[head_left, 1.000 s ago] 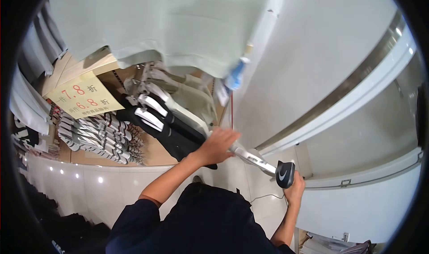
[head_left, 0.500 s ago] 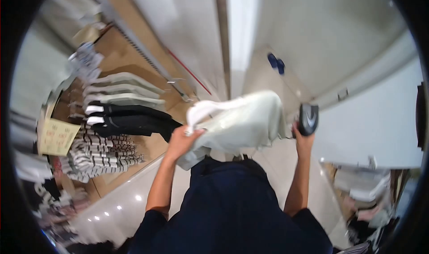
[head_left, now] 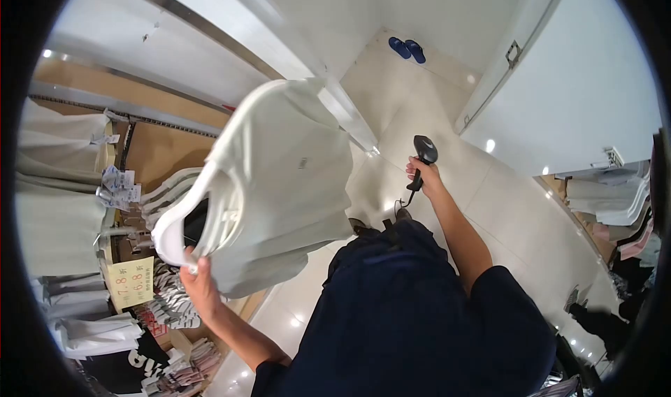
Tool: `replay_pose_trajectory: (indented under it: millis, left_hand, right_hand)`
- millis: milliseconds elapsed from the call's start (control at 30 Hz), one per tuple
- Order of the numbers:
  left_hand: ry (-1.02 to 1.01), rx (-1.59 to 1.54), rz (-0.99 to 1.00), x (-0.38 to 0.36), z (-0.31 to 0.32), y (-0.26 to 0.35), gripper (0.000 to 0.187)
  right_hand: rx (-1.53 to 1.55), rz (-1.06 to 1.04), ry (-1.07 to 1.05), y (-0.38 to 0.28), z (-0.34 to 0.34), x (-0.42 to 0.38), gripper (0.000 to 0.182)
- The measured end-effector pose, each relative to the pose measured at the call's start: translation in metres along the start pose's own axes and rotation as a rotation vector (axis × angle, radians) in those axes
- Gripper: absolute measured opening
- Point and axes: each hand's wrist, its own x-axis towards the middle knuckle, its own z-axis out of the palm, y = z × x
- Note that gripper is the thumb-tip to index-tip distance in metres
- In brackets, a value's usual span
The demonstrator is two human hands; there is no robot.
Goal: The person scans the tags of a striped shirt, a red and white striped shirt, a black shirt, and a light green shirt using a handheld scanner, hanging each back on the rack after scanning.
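My left hand point(head_left: 200, 285) is closed on a white clothes hanger point(head_left: 168, 233) near the neck of a pale shirt. The pale grey-green shirt point(head_left: 286, 166) hangs tilted from it, raised in front of the rack on the left. Its neck opening faces left, and a small dark mark shows on the cloth. My right hand point(head_left: 428, 175) is wrapped round the handle of a black handheld barcode scanner point(head_left: 423, 149), held over the tiled floor with a cord hanging below. The scanner and the shirt are well apart.
Left of me, a clothes rack holds pale garments point(head_left: 59, 215), striped ones and a yellow price sign point(head_left: 131, 283). Blue slippers point(head_left: 407, 49) lie on the floor ahead. A white door point(head_left: 559, 82) stands at the right, with more hanging clothes point(head_left: 608, 201) beyond it.
The shirt on its hanger has moved left and turned to show its broad side. My right hand has brought the scanner inward. My view has turned and is sharper.
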Motion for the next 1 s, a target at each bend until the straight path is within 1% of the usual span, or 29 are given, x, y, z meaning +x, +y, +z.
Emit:
replay_pose_trajectory:
  millis: [33, 67, 100, 133, 233, 267, 300, 333, 367, 400, 467, 500, 533, 567, 633, 667, 767, 800, 833, 900, 933, 1000]
  left_hand:
    - [0.002, -0.015, 0.041, 0.002, -0.01, 0.009, 0.074]
    - [0.059, -0.046, 0.098, -0.003, -0.017, 0.018, 0.078]
    - [0.082, -0.057, 0.098, -0.003, -0.037, 0.021, 0.08]
    - [0.117, -0.07, 0.139, -0.001, -0.057, 0.02, 0.082]
    - [0.188, -0.037, 0.225, -0.003, -0.082, 0.046, 0.075]
    - [0.197, -0.078, 0.253, -0.001, -0.095, 0.047, 0.072]
    - [0.206, -0.12, 0.279, 0.002, -0.109, 0.047, 0.069]
    - [0.233, -0.081, 0.321, 0.003, -0.113, 0.055, 0.066]
    - [0.268, -0.092, 0.306, 0.002, -0.116, 0.06, 0.067]
    - [0.304, -0.103, 0.289, 0.0, -0.117, 0.067, 0.067]
    - [0.368, -0.134, 0.276, -0.002, -0.114, 0.073, 0.069]
    - [0.34, -0.132, 0.268, -0.003, -0.116, 0.073, 0.069]
    - [0.312, -0.13, 0.257, -0.004, -0.119, 0.072, 0.069]
    - [0.286, -0.126, 0.245, -0.006, -0.123, 0.072, 0.069]
    - [0.292, -0.109, 0.259, -0.013, -0.11, 0.075, 0.07]
    - [0.296, -0.102, 0.265, -0.015, -0.106, 0.076, 0.07]
    - [0.331, -0.041, 0.18, -0.015, -0.116, 0.062, 0.071]
    - [0.358, -0.023, 0.2, -0.017, -0.112, 0.057, 0.068]
    - [0.348, -0.008, 0.168, -0.016, -0.116, 0.046, 0.066]
    - [0.324, 0.02, 0.103, -0.014, -0.122, 0.024, 0.062]
    - [0.316, 0.003, 0.093, -0.014, -0.112, 0.018, 0.054]
    - [0.328, -0.005, 0.047, -0.019, -0.092, 0.008, 0.051]
  right_hand:
    - [-0.01, 0.019, -0.003, 0.009, -0.001, 0.006, 0.031]
    - [-0.021, 0.035, -0.009, 0.015, -0.001, 0.014, 0.033]
    - [-0.033, 0.049, -0.015, 0.02, 0.001, 0.02, 0.034]
    - [-0.041, 0.053, -0.018, 0.025, 0.003, 0.025, 0.037]
    - [-0.004, 0.108, -0.055, 0.037, 0.011, 0.044, 0.042]
    - [-0.017, 0.122, -0.066, 0.04, 0.015, 0.049, 0.052]
    - [0.014, 0.14, -0.089, 0.041, 0.02, 0.053, 0.055]
    - [0.043, 0.159, -0.112, 0.043, 0.024, 0.055, 0.057]
    - [0.07, 0.179, -0.135, 0.045, 0.028, 0.057, 0.06]
    - [0.07, 0.175, -0.157, 0.048, 0.033, 0.057, 0.071]
    - [0.134, 0.261, -0.192, 0.053, 0.038, 0.058, 0.076]
    - [0.165, 0.305, -0.21, 0.053, 0.042, 0.056, 0.078]
    - [0.227, 0.376, -0.218, 0.053, 0.044, 0.054, 0.075]
    - [0.251, 0.341, -0.286, 0.054, 0.046, 0.051, 0.069]
    - [0.296, 0.268, -0.421, 0.058, 0.047, 0.045, 0.058]
    - [0.206, 0.243, -0.362, 0.061, 0.051, 0.042, 0.036]
    - [0.174, 0.194, -0.359, 0.054, 0.054, 0.033, 0.017]
    - [0.213, 0.194, -0.318, 0.041, 0.058, 0.027, 0.014]
    - [0.281, 0.143, -0.341, 0.035, 0.058, 0.027, 0.016]
    - [0.249, 0.053, -0.291, 0.021, 0.051, 0.028, 0.017]
    - [0.264, 0.029, -0.282, 0.004, 0.049, 0.014, 0.019]
    - [0.266, -0.049, -0.273, -0.019, 0.048, -0.004, 0.02]
